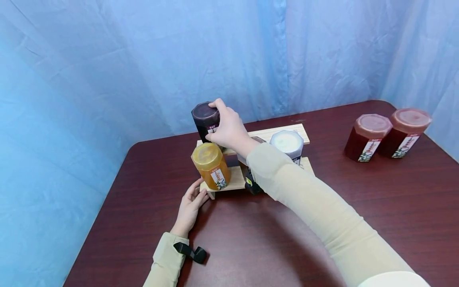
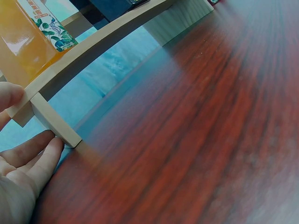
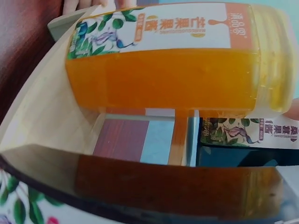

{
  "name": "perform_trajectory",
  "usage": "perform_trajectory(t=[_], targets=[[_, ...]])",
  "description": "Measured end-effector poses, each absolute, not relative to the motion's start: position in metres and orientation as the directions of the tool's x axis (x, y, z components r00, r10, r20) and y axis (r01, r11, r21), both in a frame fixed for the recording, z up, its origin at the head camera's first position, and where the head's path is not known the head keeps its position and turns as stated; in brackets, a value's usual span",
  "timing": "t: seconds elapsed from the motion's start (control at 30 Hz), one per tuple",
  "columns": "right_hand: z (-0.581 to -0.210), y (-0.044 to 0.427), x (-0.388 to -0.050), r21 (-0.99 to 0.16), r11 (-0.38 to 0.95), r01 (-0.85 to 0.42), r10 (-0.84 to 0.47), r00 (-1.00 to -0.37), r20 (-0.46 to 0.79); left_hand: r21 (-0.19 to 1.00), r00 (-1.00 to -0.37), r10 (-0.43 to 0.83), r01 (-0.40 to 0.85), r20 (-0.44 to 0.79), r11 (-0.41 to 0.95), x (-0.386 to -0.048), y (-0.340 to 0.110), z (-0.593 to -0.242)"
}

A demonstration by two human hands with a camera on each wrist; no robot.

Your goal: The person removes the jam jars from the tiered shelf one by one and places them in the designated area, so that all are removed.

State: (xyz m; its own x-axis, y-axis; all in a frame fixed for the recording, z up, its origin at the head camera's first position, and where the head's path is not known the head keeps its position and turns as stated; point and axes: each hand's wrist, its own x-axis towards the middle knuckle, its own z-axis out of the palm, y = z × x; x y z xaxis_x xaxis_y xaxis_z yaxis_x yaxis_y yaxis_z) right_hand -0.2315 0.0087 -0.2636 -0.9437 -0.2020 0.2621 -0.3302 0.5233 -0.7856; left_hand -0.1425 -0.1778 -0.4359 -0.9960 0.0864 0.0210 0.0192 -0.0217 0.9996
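A person's right hand (image 1: 231, 126) holds a dark jar (image 1: 203, 112) at the left end of a two-tier wooden rack (image 1: 236, 179) on a dark red table (image 1: 161, 171). The main risk seems a slip or a tip: the grip is only on the jar's upper part, so a loose hold, or a base set past the end of the upper shelf (image 1: 296, 127), could send it over. Its base could also knock the yellow jar (image 1: 211, 167), one tier below and in front. The right sleeve (image 1: 308, 199) passes close over a brown jar (image 1: 244, 165) and a white-lidded jar (image 1: 287, 142) and could brush them. A push from the left hand (image 1: 190, 205) could shift the rack.

The dark jar lies between the right thumb and fingers, clamped on it, palm to its right; its base is mostly hidden, so I cannot tell whether it touches the shelf. The left fingers are apart, touching the rack's left end, below the dark jar.
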Motion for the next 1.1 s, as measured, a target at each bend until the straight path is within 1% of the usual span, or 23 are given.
perform_trajectory(t=[0.27, 0.67, 0.9, 1.1], targets=[[-0.262, 0.012, -0.233, -0.803, 0.467, -0.371, -0.111, -0.925, 0.363, 1.000, -0.996, 0.083, 0.014, 0.015, -0.006, -0.145, -0.180, -0.435], [-0.259, 0.022, -0.229, -0.877, 0.323, -0.356, -0.019, -0.929, 0.370, 1.000, -0.998, 0.061, 0.019, 0.020, -0.012, -0.143, -0.181, -0.438], [-0.257, 0.034, -0.225, -0.887, 0.287, -0.361, 0.045, -0.920, 0.390, 1.000, -0.998, 0.067, 0.021, 0.022, -0.003, -0.143, -0.182, -0.437], [-0.252, 0.048, -0.221, -0.920, 0.168, -0.355, 0.080, -0.925, 0.371, 1.000, -0.998, 0.061, 0.005, 0.006, -0.015, -0.142, -0.181, -0.438]])
